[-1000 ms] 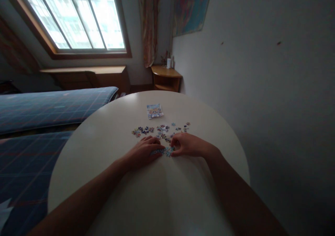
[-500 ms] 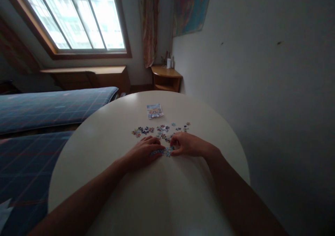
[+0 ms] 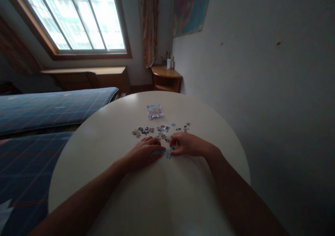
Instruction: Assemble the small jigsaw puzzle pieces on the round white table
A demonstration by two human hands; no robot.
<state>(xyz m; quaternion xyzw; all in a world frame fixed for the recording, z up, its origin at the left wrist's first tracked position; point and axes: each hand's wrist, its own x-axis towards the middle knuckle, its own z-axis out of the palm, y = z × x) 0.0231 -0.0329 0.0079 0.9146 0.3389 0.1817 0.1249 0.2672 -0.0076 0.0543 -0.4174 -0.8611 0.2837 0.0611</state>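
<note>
Just below the middle of the frame, blue pieces [image 3: 168, 153] of a jigsaw lie in a short strip on the white table [image 3: 91, 142], between the two hands. The left hand [image 3: 145, 149] lies low at the strip's left part, fingers loosely bent, thumb touching the pieces; whether it grips any, I cannot tell. The right hand [image 3: 185, 144] is at the strip's right end, thumb and forefinger curled with a small gap between them; a pinched piece cannot be made out. Just above the hands lie loose pieces [image 3: 142, 131], mostly dark and multicoloured. A printed packet [image 3: 155, 112] lies above those, near the frame's centre.
</note>
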